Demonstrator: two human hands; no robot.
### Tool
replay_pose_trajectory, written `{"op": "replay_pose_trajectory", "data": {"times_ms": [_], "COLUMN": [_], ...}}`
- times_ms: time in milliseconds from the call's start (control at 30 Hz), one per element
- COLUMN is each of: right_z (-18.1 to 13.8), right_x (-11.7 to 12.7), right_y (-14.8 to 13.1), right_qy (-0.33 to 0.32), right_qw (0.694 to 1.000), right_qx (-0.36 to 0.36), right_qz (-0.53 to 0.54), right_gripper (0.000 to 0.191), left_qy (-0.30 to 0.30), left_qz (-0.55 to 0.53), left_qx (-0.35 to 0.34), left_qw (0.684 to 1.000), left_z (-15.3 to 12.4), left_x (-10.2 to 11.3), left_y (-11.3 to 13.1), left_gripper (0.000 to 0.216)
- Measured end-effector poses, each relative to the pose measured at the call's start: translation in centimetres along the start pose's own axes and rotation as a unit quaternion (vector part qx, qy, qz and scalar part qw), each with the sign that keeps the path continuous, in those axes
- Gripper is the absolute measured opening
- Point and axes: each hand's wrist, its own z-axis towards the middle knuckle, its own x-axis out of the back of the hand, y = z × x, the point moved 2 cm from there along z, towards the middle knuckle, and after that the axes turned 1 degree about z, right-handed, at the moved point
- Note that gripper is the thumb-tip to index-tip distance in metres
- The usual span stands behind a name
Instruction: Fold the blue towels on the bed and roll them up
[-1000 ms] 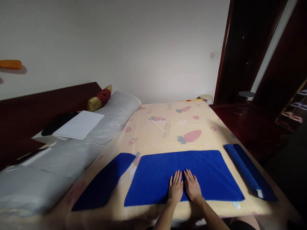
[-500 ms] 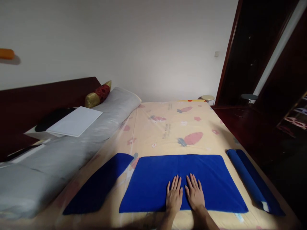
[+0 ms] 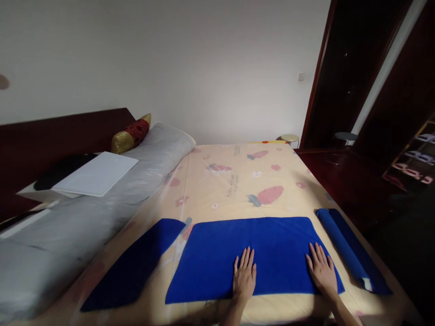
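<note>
The right hand (image 3: pixel 323 271) has moved across the blue cloth (image 3: pixel 278 253) to its right edge.

Pale wall (image 3: pixel 220 68), unevenly lit, wall switch (image 3: pixel 301 77), dark headboard (image 3: pixel 61 131), bed (image 3: pixel 234 158), dark door (image 3: pixel 350 59), reddish floor (image 3: pixel 319 160), pale-topped stool (image 3: pixel 290 137), dark-topped stool (image 3: pixel 345 136), shoe rack (image 3: pixel 408 154) at far right.

Our left grip (image 3: pixel 244 277), a bare hand, lies flat, palm down, fingers straight and slightly spread. Our right grip (image 3: pixel 323 271) lies likewise, well apart, angled a little leftward. Our left forearm (image 3: pixel 234 312) and right forearm (image 3: pixel 341 312) reach forward.
</note>
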Motion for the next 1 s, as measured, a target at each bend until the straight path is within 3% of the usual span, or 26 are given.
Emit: {"op": "replay_pose_trajectory", "data": {"times_ms": [167, 267, 367, 533, 667, 767, 833, 900, 1000], "right_z": [0.1, 0.1, 0.0, -0.1, 0.0, 0.3, 0.2, -0.3, -2.2], "right_x": [-0.1, -0.2, -0.4, -0.6, -0.8, -0.7, -0.3, 0.1, 0.2], "right_y": [-0.5, -0.1, 0.1, -0.3, 0.1, 0.1, -1.4, -5.0, -13.6], "right_qy": [0.0, 0.009, 0.013, 0.012, 0.014, 0.009, 0.006, 0.003, -0.037], "right_qw": [1.0, 1.0, 1.0, 1.0, 1.0, 0.999, 0.999, 0.997, 0.983], "right_qx": [0.0, 0.005, 0.01, 0.007, 0.006, -0.006, -0.032, -0.03, 0.105], "right_qz": [0.0, 0.001, 0.005, 0.023, 0.028, 0.032, 0.044, 0.071, 0.146], "right_gripper": [0.069, 0.069, 0.07, 0.069, 0.069, 0.068, 0.066, 0.064, 0.057], "left_qy": [0.0, -0.013, -0.019, -0.018, -0.032, -0.016, 0.028, 0.057, 0.048], "left_qz": [0.018, 0.027, 0.063, 0.152, 0.189, 0.217, 0.213, 0.172, 0.087], "left_qx": [-0.013, -0.059, -0.012, 0.217, 0.251, 0.239, 0.208, 0.137, 0.021], "left_qw": [1.0, 0.998, 0.998, 0.964, 0.949, 0.947, 0.954, 0.974, 0.995], "left_z": [0.1, -0.1, -1.4, -6.5, -9.6, -9.1, -7.3, -4.9, -1.3], "left_x": [0.2, 1.2, 2.6, 5.0, 6.6, 7.2, 7.1, 6.2, 3.7], "left_y": [-0.1, -2.0, -6.7, -17.3, -21.5, -20.9, -18.6, -14.6, -6.7], "left_gripper": [0.054, 0.056, 0.053, 0.053, 0.052, 0.051, 0.051, 0.051, 0.053]}}
